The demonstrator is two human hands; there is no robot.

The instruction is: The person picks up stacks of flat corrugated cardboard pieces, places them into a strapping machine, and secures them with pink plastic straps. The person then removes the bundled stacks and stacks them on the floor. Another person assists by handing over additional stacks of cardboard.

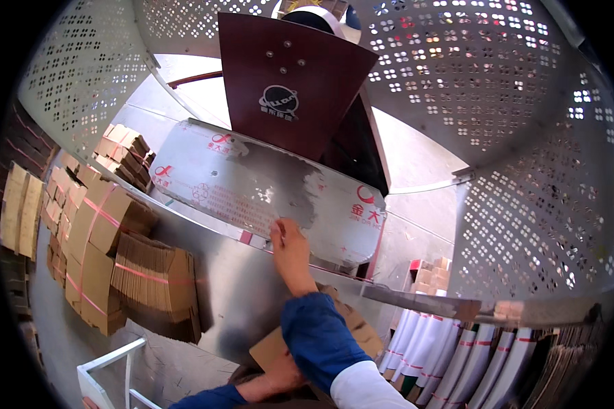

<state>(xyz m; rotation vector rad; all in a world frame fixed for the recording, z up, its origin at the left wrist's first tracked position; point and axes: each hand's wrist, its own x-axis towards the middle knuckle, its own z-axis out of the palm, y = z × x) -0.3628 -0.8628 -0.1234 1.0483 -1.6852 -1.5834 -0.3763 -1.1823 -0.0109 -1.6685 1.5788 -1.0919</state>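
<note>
My right hand reaches over the front edge of a metal plate, its fingers curled together. Whatever sits between those fingertips, if anything, is too small to make out. Closer to me, my left hand is closed on brown cardboard, its fingers partly hidden behind my right sleeve. More cardboard shows to the right of my right forearm. Half-peeled printed film covers the metal plate. Above the plate stands a dark red machine panel.
Bundled flat cardboard rests at the left on a shiny metal table, beside strapped cardboard stacks. Perforated metal guards curve around the machine. Strapped white bundles stand at lower right. A white metal frame is at lower left.
</note>
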